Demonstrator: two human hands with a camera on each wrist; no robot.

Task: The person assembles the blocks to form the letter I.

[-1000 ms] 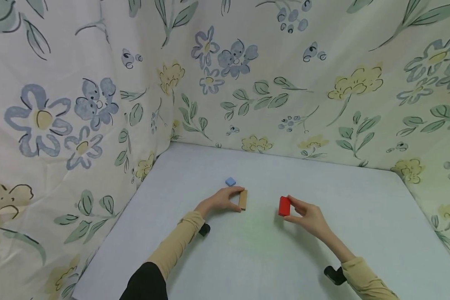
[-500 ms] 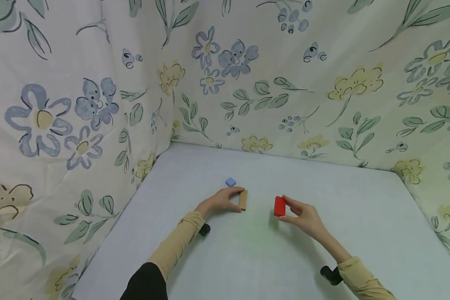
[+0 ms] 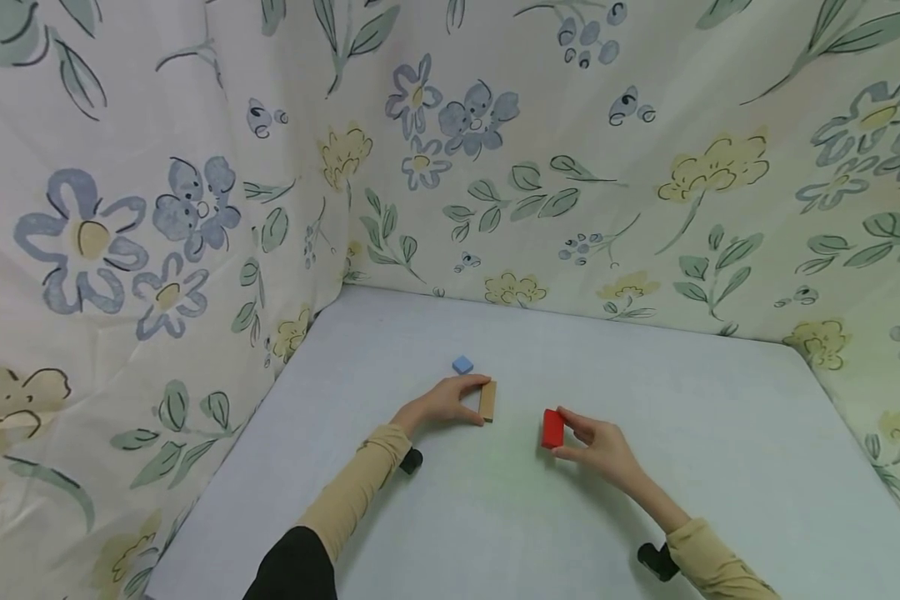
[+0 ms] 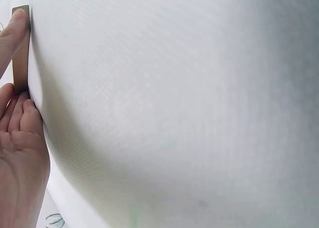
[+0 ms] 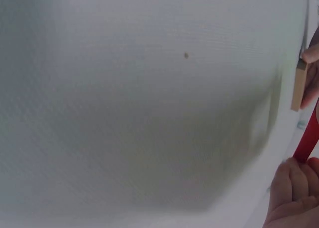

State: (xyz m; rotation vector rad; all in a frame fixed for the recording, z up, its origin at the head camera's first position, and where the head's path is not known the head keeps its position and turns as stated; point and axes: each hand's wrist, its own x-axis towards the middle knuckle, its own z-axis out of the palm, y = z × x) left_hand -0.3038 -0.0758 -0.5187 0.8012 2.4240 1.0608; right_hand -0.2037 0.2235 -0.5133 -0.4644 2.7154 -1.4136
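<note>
My left hand (image 3: 444,400) pinches a tan wooden block (image 3: 487,402) by its two ends, thumb at the near end and fingers at the far one. In the left wrist view the wooden block (image 4: 21,63) stands on the white surface between thumb and fingers. To the right, my right hand (image 3: 602,446) grips a red block (image 3: 552,428) end to end, its shadow falling on the table. The right wrist view catches the red block (image 5: 308,138) at its right edge, below the wooden one. A small blue block (image 3: 462,364) lies just beyond the left fingers.
A white table (image 3: 645,375) spreads under both hands. Floral cloth (image 3: 570,167) hangs behind it and along the left side. Black wrist devices (image 3: 657,561) sit at both forearms.
The right hand has carried the red block leftward, toward the wooden block, and a little nearer to the person in the last half second. The left hand stays in place on the wooden block.
</note>
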